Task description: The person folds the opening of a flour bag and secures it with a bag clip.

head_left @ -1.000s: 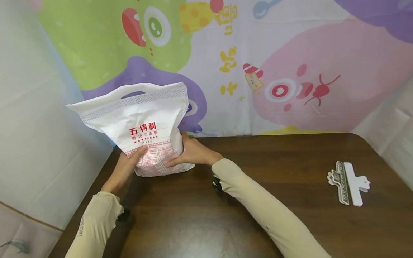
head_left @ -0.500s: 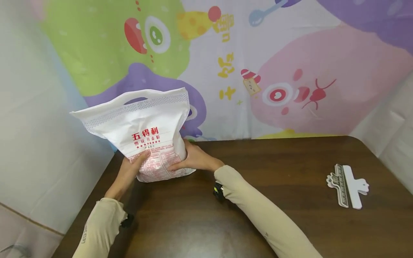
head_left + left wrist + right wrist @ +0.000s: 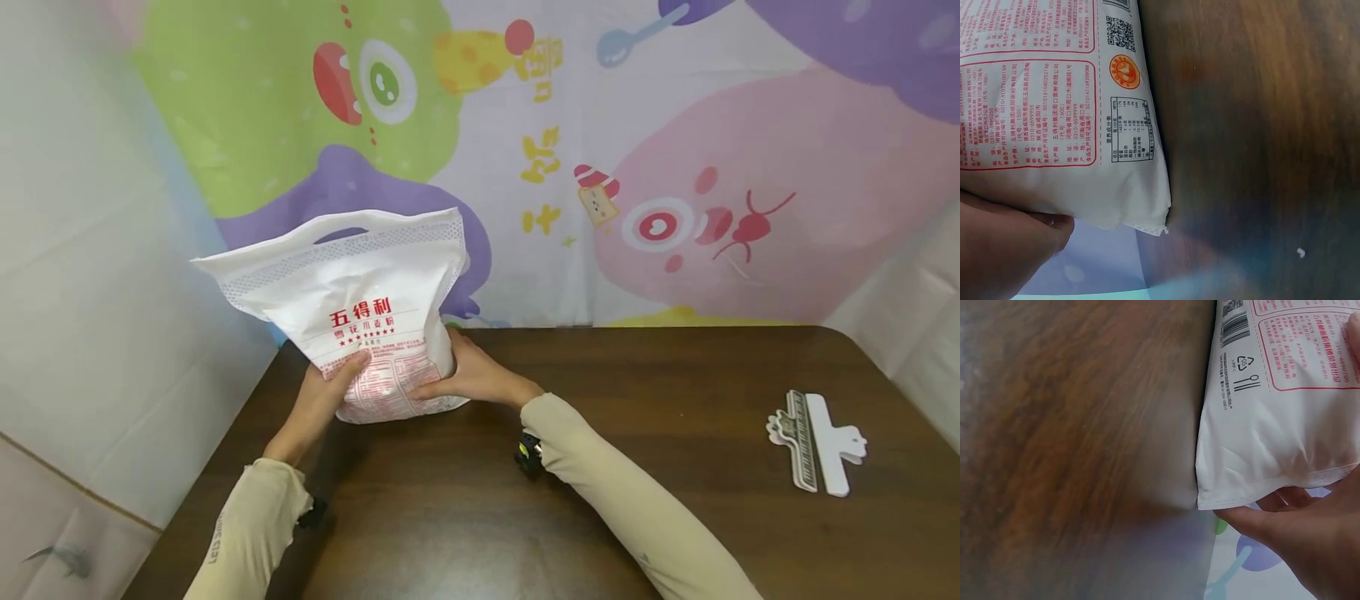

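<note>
Crinkled white wheat-flour bag [image 3: 360, 283], flaring to a slotted top, held tilted at far left of the wood-grained counter [image 3: 420, 500]. Left hand [image 3: 322, 400] and right hand [image 3: 480, 375] grip its rounded lower sides, thumbs on front, fingers wrapped behind. Beyond: cartoon-printed cloth [image 3: 487, 142].

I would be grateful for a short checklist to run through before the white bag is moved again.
1. Left hand gripping the left side of the white bag, thumb on the printed front: ok.
2. Right hand gripping the right side, thumb also on the front: ok.
3. Top closed: cannot tell; its edges look pressed together, but no seal is readable.
4. Base resting flat on the table: cannot tell; contact underneath is hidden.
5. White clip, one or a pair, lying well apart from bag and hands: ok.
</note>
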### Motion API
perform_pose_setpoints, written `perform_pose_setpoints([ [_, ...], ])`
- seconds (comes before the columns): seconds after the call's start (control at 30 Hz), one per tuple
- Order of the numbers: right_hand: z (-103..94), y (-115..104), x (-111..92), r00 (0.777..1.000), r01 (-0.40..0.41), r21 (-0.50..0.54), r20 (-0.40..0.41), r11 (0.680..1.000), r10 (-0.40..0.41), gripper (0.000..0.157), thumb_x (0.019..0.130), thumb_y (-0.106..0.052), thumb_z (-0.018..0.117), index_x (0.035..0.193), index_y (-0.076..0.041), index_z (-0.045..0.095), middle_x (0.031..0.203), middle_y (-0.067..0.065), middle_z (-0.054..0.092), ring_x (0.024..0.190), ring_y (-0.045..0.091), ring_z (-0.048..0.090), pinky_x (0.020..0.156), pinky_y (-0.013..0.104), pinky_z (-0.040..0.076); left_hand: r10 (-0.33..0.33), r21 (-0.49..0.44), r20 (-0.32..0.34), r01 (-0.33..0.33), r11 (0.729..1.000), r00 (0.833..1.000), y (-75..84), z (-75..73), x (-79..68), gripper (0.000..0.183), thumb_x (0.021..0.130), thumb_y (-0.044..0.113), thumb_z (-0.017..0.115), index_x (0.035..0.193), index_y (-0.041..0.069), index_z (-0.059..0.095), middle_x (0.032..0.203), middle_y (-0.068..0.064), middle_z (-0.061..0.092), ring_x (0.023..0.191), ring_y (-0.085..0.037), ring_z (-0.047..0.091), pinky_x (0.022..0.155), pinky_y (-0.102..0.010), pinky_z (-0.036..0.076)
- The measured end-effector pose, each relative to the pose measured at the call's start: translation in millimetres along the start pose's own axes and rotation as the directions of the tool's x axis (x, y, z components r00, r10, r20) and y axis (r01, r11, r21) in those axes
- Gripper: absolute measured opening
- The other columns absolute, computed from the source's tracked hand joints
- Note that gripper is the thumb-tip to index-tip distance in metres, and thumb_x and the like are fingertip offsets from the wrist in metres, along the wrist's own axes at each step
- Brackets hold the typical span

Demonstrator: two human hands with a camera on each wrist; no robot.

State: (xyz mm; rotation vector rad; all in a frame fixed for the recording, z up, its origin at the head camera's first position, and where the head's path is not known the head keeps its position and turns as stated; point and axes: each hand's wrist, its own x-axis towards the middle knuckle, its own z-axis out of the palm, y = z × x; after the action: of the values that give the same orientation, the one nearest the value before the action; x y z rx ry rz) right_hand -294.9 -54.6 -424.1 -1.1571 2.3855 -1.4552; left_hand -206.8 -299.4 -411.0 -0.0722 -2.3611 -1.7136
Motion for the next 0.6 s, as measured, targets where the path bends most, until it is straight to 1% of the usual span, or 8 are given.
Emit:
perform_pose_setpoints([
  [0.2, 1.3, 1.0, -4.7, 1.0, -0.003, 0.019, 0.017, 1.0, 0.002, 0.103, 0.071, -0.044, 0.089, 0.151, -0.019, 0.029, 0.132, -0.006, 0.051, 0.121, 0.01, 0.052, 0.104, 0.037, 0.043, 0.004, -0.012, -0.012, -0.004, 1.0, 1.0, 0.4, 2.9, -5.1, 0.048, 0.097, 0.042, 0.063, 0.132, 0.011, 0.052, 0.119, -0.004, 0.059, 0.099, -0.011, 0.06, 0.085, -0.021, 0.048],
  [0.37, -0.8, 1.0, -8.6, 1.0, 0.003, 0.017, 0.0, 1.0, -0.003, 0.102, 0.071, -0.042, 0.09, 0.15, -0.019, 0.029, 0.13, -0.004, 0.053, 0.12, 0.012, 0.054, 0.104, 0.04, 0.044, 0.017, -0.01, -0.001, -0.017, 1.0, 1.0, 4.4, 6.8, -6.7, 0.046, 0.097, 0.04, 0.063, 0.131, 0.01, 0.053, 0.118, -0.003, 0.06, 0.098, -0.011, 0.061, 0.086, -0.021, 0.048],
  [0.6, -4.2, 0.5, -14.4, 1.0, 0.005, -0.009, -0.005, 1.0, -0.005, 0.106, 0.07, -0.043, 0.09, 0.152, -0.018, 0.028, 0.129, -0.004, 0.054, 0.118, 0.012, 0.054, 0.103, 0.038, 0.044, -0.011, -0.017, -0.006, 0.01, 1.0, 1.0, 8.4, 12.3, -9.7, 0.049, 0.096, 0.043, 0.064, 0.131, 0.009, 0.053, 0.117, -0.004, 0.059, 0.098, -0.01, 0.059, 0.087, -0.021, 0.047],
])
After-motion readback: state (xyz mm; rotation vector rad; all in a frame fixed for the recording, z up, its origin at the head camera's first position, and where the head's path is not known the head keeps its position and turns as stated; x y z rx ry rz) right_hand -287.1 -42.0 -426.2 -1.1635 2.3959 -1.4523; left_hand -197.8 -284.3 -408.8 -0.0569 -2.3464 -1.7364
